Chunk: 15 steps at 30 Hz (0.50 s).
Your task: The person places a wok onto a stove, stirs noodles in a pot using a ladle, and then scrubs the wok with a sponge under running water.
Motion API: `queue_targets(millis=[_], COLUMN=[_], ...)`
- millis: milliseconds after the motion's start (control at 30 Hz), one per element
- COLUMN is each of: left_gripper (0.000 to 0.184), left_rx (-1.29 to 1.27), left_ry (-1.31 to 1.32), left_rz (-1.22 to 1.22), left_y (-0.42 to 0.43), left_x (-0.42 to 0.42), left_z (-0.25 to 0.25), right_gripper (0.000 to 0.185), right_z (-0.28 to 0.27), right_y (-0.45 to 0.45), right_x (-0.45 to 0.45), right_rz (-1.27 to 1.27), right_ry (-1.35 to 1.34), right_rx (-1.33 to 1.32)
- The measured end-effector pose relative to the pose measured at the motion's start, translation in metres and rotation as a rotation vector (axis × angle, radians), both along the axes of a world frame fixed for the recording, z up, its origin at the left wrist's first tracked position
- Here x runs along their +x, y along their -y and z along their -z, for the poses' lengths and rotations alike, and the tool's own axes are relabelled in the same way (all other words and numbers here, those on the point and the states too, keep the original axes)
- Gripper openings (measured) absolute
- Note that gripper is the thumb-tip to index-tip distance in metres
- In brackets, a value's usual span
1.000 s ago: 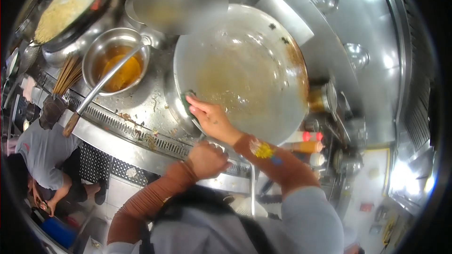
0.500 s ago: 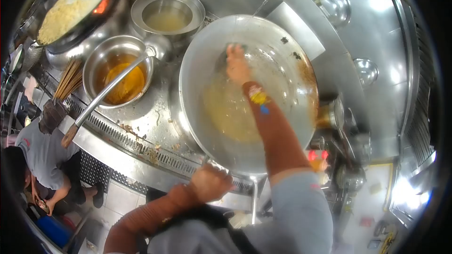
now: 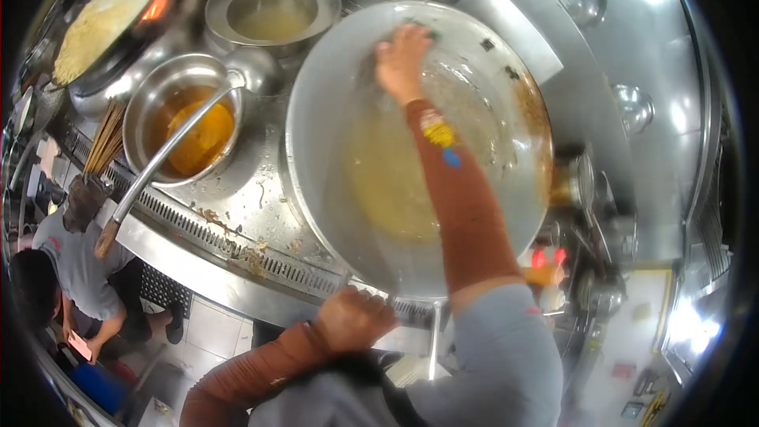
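A big metal wok [image 3: 324, 134] with cloudy yellowish water in its bowl fills the middle of the view. My right hand [image 3: 403, 63] reaches across it, pressed to the far inner wall. Under its fingers a bit of dark green scouring pad [image 3: 432, 34] shows; the palm hides most of it. My left hand [image 3: 356, 319] is closed at the near rim, around what looks like the wok's short metal handle [image 3: 345, 277]. Its fingers cover the grip.
Left of the wok, a ladle [image 3: 170, 150] rests across a steel bowl of orange liquid [image 3: 134, 122]. Behind are a pot [image 3: 217, 20] and a wok of yellow food [image 3: 91, 35] over flame. Bottles [image 3: 545, 275] stand right. A co-worker [image 3: 83, 261] crouches lower left.
My right hand has slid farther up the wok's far wall, with the pad. My left hand stays closed at the near rim. The view has shifted slightly.
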<state>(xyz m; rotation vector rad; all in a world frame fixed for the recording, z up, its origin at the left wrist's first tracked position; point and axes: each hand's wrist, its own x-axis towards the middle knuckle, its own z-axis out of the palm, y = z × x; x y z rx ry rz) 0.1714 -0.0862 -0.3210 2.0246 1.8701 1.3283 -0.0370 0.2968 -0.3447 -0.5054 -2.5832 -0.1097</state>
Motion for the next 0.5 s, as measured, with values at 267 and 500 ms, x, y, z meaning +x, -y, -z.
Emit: queue_targets(millis=[267,500], left_gripper=[0.022,0.023], left_rx=[-0.132,-0.033], left_ry=[0.003,0.073], left_rz=[-0.005,-0.019], left_y=[-0.001,0.003], left_x=[0.0,0.001], left_z=[-0.017,-0.004], right_gripper=[0.07,0.067], right_z=[-0.021,-0.005], right_y=[-0.059,-0.107], right_x=[0.075,0.028], right_rz=[0.186,0.559], right_ry=[0.183,-0.217], right_rx=[-0.009,0.207])
